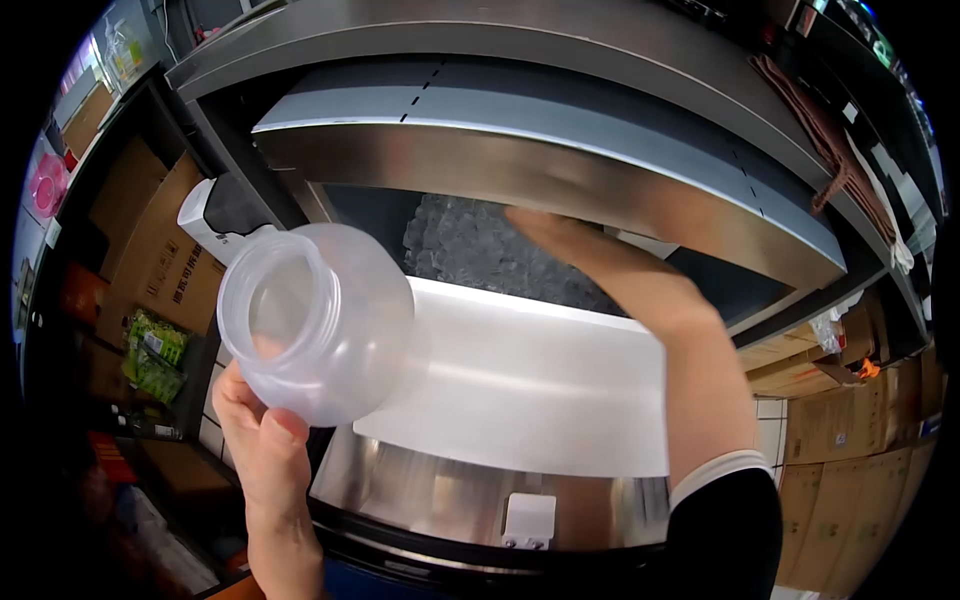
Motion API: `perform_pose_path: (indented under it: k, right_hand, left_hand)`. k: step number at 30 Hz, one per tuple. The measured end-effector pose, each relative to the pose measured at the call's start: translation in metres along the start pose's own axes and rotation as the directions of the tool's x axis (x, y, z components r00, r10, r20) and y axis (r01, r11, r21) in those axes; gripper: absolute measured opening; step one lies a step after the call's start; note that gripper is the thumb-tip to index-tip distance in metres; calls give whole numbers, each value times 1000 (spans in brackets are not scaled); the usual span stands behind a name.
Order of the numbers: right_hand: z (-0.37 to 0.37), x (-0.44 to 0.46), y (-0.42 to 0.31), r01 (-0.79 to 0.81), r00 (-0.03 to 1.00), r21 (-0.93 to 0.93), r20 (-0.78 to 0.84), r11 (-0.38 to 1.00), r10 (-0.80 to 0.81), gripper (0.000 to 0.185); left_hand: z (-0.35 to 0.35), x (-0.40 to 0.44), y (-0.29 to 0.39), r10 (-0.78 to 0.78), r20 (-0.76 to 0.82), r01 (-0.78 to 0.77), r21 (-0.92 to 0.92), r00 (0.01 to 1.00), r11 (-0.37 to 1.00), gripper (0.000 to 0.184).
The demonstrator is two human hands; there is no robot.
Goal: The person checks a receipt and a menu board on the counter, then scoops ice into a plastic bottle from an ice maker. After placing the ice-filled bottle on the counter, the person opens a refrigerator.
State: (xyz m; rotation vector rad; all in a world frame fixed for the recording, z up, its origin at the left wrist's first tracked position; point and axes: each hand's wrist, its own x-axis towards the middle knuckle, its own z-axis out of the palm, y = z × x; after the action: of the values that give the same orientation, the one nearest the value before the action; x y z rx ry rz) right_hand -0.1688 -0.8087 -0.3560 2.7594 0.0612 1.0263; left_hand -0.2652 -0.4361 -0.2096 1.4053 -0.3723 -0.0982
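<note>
My left hand (265,430) grips a wide-mouthed translucent plastic jar (365,300) from below and the side. The jar is tilted, its round mouth turned left toward me, and it looks bare inside. Through the opening of a steel ice machine (430,155), my right hand (590,255) reaches in over a heap of ice cubes (465,245). Motion blur and the machine's edge obscure its fingers, so whether it holds ice I cannot make out. Below the opening, the white door panel (540,385) is tilted outward, between the jar and my right forearm.
A grey counter (520,35) overhangs the machine. On the left stand a shelf with a cardboard box (175,255) and a green packet (155,355). Stacked cartons (840,500) stand at the right, and a brown cloth (825,140) hangs from the counter's edge.
</note>
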Motion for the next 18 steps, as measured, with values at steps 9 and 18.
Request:
perform_pose_path:
  k: [9,18]
  right_hand:
    - [-26,-26,52,-172,973,-128,-175,977,149,31]
    - [3,-12,12,-368,929,299,73,880,364,35]
  left_hand:
    - [2,-1,-2,-16,80,19,-41,997,999,64]
    - [7,-4,-3,-62,90,69,-76,994,995,61]
